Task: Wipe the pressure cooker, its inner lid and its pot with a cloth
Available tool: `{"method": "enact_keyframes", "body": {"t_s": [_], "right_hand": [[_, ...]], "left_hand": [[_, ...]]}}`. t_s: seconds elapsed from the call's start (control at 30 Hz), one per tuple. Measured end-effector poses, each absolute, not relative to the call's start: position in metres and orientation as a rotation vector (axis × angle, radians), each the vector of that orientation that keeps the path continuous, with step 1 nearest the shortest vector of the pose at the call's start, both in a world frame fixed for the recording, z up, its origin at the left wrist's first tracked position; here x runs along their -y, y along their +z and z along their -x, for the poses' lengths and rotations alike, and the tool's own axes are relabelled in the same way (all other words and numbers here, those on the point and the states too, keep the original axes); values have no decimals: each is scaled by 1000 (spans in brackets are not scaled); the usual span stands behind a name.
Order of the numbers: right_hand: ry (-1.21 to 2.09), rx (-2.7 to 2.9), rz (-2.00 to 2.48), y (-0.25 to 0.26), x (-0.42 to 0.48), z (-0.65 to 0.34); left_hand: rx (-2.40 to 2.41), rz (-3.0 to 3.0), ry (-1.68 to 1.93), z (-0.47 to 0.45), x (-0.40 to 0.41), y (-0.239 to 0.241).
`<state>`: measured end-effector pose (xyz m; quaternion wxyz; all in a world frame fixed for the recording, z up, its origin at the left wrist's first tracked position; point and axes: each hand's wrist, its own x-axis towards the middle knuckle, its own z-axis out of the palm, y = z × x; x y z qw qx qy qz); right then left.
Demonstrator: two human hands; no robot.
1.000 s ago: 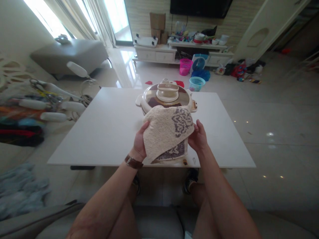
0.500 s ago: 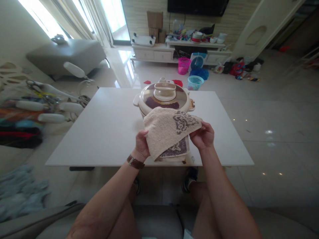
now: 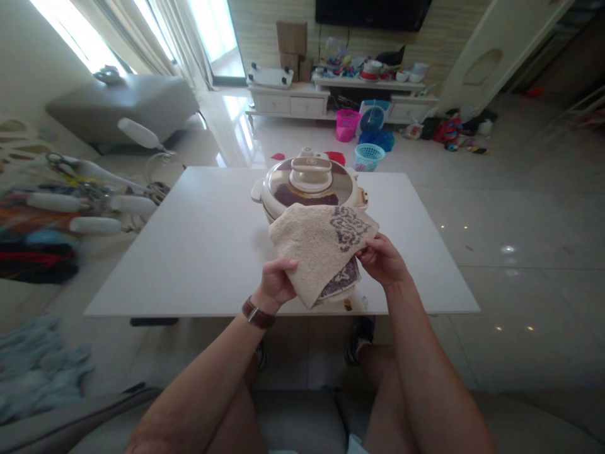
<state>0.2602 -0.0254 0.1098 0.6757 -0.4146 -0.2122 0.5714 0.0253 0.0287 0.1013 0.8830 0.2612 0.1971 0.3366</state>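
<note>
A beige towel (image 3: pixel 307 246) with a dark patterned band is held folded in front of me, over the near part of the white table. My left hand (image 3: pixel 278 279) grips its lower left side, thumb on top. At the right edge, below the pattern, my right hand (image 3: pixel 382 257) pinches the cloth between thumb and fingers. Behind the towel stands a cream electric cooker (image 3: pixel 311 180) with a glass lid and a handle on top; the towel hides its lower front.
The white table (image 3: pixel 208 252) spreads out on both sides. Beyond it on the floor are a turquoise basket (image 3: pixel 369 157) and a pink basket (image 3: pixel 347 126). A stand with white padded arms (image 3: pixel 135 203) is beside the table's left edge. Cluttered shelves line the far wall.
My left hand has shifted inward and its thumb now lies over the towel. The towel's lower corner has swung right, and my right hand has moved slightly lower along the edge.
</note>
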Motion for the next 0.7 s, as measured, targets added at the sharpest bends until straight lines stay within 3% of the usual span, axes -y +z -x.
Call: {"method": "enact_keyframes", "body": {"t_s": [0.23, 0.7], "right_hand": [[1394, 314, 970, 121, 46, -266], [1361, 603, 1123, 175, 98, -242]], "left_hand": [[-362, -476, 661, -33, -16, 101], [-326, -255, 583, -43, -8, 111]]}}
